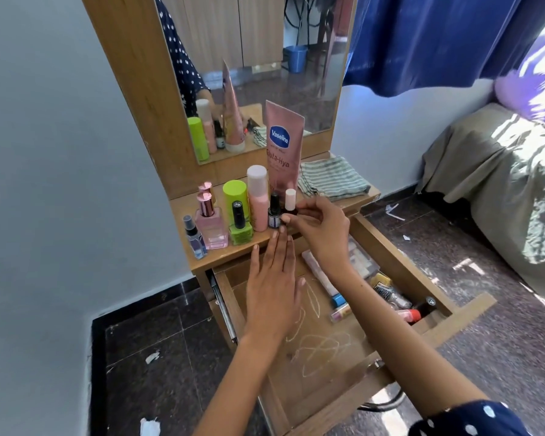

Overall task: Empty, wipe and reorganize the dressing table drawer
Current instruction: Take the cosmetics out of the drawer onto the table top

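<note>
Head view: a white-capped bottle (290, 203) is pinched by the right hand (320, 229) at the tabletop (221, 258) edge; the left hand (272, 289) lies flat, holding nothing. Release is advised only once upright beside the row. Items remain at the drawer (400, 262) right side.
</note>
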{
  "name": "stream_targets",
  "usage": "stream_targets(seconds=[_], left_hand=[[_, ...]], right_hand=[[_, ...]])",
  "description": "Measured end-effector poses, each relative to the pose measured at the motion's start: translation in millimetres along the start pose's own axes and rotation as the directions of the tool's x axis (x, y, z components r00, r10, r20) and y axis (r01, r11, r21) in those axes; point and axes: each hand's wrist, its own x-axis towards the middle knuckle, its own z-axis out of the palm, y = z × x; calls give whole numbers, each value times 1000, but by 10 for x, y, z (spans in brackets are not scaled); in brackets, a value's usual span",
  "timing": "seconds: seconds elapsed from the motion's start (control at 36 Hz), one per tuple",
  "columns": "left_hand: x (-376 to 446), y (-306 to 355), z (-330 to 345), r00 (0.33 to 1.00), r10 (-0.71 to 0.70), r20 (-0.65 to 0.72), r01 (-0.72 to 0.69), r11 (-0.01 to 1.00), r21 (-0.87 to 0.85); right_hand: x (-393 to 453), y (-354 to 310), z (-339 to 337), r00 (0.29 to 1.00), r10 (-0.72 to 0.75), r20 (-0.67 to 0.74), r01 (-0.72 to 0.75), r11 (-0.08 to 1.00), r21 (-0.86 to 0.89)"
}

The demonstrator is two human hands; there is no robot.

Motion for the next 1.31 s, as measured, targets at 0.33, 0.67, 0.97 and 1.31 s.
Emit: stream_targets(seconds=[0.33,0.67,0.97,1.31], left_hand=[[-88,161,-59,987,66,-147,-106,954,-280],[-42,604,49,941,169,295,-88,959,-269],[33,508,-159,959,115,260,-24,944,-329],[-120,-89,-555,987,-133,-92,68,858,-510]], right_hand=[[-210,128,-912,959,30,282,89,911,-402],[-492,353,-1183,952,127,278,73,790,-608],[-526,341,-1157,920,158,358,138,725,-675],[-597,2,-546,895,-17,445,276,805,-526]])
